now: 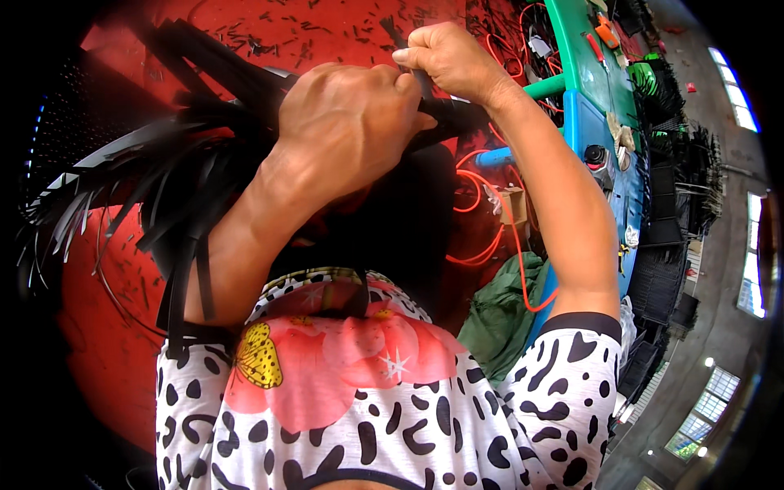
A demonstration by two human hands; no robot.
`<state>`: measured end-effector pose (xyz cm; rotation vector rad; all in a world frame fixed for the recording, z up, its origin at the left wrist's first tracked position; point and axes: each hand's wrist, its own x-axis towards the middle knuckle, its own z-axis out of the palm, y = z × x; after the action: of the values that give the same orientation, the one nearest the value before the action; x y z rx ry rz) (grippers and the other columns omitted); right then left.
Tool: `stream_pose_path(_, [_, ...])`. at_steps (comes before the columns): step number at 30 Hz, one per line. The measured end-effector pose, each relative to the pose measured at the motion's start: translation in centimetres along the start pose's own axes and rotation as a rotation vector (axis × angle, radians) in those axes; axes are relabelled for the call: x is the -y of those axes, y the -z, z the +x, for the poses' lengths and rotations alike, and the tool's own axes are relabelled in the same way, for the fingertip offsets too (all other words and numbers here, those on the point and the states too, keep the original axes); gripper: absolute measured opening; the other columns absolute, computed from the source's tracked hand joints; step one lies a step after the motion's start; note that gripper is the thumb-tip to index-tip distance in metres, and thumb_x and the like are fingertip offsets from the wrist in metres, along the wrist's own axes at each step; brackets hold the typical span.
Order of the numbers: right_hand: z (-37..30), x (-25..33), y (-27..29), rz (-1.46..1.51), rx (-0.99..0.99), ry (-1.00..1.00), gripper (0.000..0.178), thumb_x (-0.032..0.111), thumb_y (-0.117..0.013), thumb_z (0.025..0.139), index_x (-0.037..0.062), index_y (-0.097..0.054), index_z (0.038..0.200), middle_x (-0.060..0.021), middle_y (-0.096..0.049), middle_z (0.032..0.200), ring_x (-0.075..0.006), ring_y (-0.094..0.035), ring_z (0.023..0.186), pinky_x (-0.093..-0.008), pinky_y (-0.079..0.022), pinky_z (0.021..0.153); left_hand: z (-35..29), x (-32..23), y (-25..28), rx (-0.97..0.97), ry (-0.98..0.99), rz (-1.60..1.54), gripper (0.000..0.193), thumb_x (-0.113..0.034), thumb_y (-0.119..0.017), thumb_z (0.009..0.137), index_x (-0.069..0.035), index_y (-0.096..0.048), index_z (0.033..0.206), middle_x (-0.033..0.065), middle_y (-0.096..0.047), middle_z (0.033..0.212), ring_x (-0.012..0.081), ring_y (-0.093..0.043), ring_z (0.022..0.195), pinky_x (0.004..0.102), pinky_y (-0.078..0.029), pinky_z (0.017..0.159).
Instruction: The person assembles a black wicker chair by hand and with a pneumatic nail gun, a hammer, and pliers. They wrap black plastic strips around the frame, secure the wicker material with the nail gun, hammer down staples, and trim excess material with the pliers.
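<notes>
A person's two bare hands meet over a bundle of black strips (188, 175) held at chest height above a red floor (106, 327). The left hand (347, 122) is curled into a fist around the bundle, knuckles up, fingers pressed tight on the dark material. The right hand (449, 61), just beyond and touching the left, pinches a single black strip (423, 82) between thumb and fingertips, the strip running down from the pinch into the bundle.

The bundle stretches left from the hands across the middle of the view, its loose ends fanning out and drooping toward the near left, some hanging down beside the left forearm. Short black offcuts (278, 37) lie scattered on the red floor at the far side.

To the right of the hands, orange cable (490, 245) loops over the floor, near a small cardboard box (513, 204). A crumpled green cloth (502, 314) lies nearer, by the right elbow. Farther right stands a green and blue table (584, 98) with small tools on top, among them an orange one (606, 34) at its far end. Beyond the table, stacks of black frames (665, 212) line the right side, under windows (750, 269) in a grey wall.

The person wears a white short-sleeved top (392, 425) with black blotches and a large pink flower print, filling the near edge of the view.
</notes>
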<state>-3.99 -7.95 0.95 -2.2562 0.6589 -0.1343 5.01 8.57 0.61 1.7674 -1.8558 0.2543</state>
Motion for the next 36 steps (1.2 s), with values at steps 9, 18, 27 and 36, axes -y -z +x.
stream_pose_path(9, [0.5,-1.0,0.1,-0.043,0.176,-0.049,0.031,0.024,-0.067,0.079,0.0016,-0.057,0.061,-0.0061,-0.056,0.056,-0.0133,-0.053,0.049,-0.0315,-0.042,0.048,-0.1,0.5,0.7,0.059,-0.136,-0.034,0.028,-0.008,-0.057,0.078,-0.012,-0.066,0.104,0.0060,-0.060,0.076,0.0247,-0.062,0.070,0.0374,-0.047,0.057])
stream_pose_path(18, [-1.9,-2.5,1.1,0.422,0.153,-0.001,0.045,0.017,-0.059,0.082,0.0009,-0.048,0.122,-0.0055,-0.062,0.084,-0.0115,-0.062,0.076,-0.0230,-0.049,0.065,-0.7,0.6,0.3,0.034,-0.111,-0.133,0.029,-0.006,-0.057,0.078,-0.012,-0.067,0.104,0.0058,-0.061,0.073,0.0267,-0.062,0.065,0.0376,-0.048,0.057])
stream_pose_path(27, [-1.2,-5.4,-0.7,0.311,-0.160,0.422,0.014,0.016,-0.061,0.084,0.0019,-0.060,0.083,-0.0201,-0.050,0.131,-0.0218,-0.064,0.079,-0.0324,-0.050,0.068,0.3,1.2,0.1,0.026,-0.133,-0.093,0.028,-0.008,-0.059,0.077,-0.013,-0.067,0.103,0.0053,-0.058,0.070,0.0250,-0.060,0.063,0.0368,-0.047,0.054])
stream_pose_path(36, [-1.2,-4.4,-0.7,-0.305,-0.311,0.803,0.016,0.007,-0.068,0.071,0.0081,-0.067,0.088,-0.0066,-0.058,0.086,-0.0247,-0.059,0.081,-0.0346,-0.049,0.072,-1.0,1.1,0.2,-0.033,-0.125,-0.069,0.023,-0.015,-0.064,0.073,-0.018,-0.067,0.096,0.0030,-0.051,0.064,0.0220,-0.056,0.059,0.0353,-0.045,0.054])
